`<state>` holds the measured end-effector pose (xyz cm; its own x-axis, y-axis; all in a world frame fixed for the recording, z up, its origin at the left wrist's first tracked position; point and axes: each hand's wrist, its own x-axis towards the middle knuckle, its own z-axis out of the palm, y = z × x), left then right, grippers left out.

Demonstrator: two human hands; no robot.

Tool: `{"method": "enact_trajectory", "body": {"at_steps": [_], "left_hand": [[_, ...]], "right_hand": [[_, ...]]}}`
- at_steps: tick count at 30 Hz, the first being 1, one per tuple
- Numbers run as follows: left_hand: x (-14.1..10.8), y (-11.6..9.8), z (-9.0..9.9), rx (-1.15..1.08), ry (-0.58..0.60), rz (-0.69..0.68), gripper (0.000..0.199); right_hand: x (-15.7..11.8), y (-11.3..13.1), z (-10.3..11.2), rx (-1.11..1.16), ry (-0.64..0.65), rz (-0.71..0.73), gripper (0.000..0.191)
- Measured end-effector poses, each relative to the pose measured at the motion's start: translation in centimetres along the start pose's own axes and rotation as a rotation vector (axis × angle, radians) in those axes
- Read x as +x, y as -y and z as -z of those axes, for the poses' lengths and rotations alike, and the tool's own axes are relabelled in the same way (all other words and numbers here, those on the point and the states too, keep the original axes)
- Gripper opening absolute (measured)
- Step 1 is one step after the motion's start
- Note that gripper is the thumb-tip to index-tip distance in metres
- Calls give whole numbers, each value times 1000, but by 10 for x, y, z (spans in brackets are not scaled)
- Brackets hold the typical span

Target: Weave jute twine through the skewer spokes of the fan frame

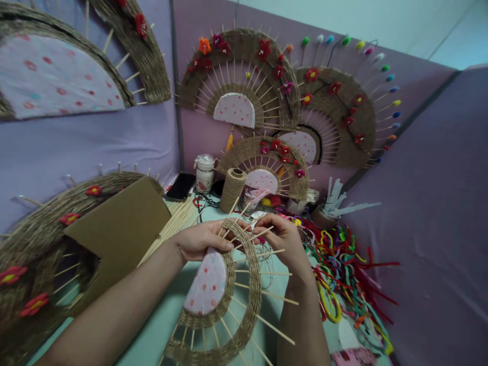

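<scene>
A half-round woven fan frame with thin wooden sticks and a white, red-spotted centre is held above the table. My left hand is closed on its upper end, thumb in front and fingers partly hidden behind the sticks. At the outer edge near the upper sticks, my right hand has thumb and fingertips pinched together. What lies between those fingertips is too small to make out. Loops of thin cord hang below the right fingers.
Finished fans with red flowers lean on the back wall. Behind my hands stand a twine spool, a lidded jar and a black phone. Colourful pipe cleaners pile at right. Cardboard and wooden sticks are left.
</scene>
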<state>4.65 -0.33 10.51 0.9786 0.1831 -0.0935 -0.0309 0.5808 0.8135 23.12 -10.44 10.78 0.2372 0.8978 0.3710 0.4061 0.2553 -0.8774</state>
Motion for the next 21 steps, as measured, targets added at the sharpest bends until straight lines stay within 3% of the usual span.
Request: {"method": "enact_trajectory", "body": {"at_steps": [11,15,21], "left_hand": [[0,-1,7,16,15,41,47],[3,6,6,4,40,74,47],[5,14,6,-19,137,102,49]], "right_hand": [[-5,-5,28,-245,-120,148,7],[-2,0,22,-162,-232,237,6],[4,-7,7,-72,-182,152,7]]}}
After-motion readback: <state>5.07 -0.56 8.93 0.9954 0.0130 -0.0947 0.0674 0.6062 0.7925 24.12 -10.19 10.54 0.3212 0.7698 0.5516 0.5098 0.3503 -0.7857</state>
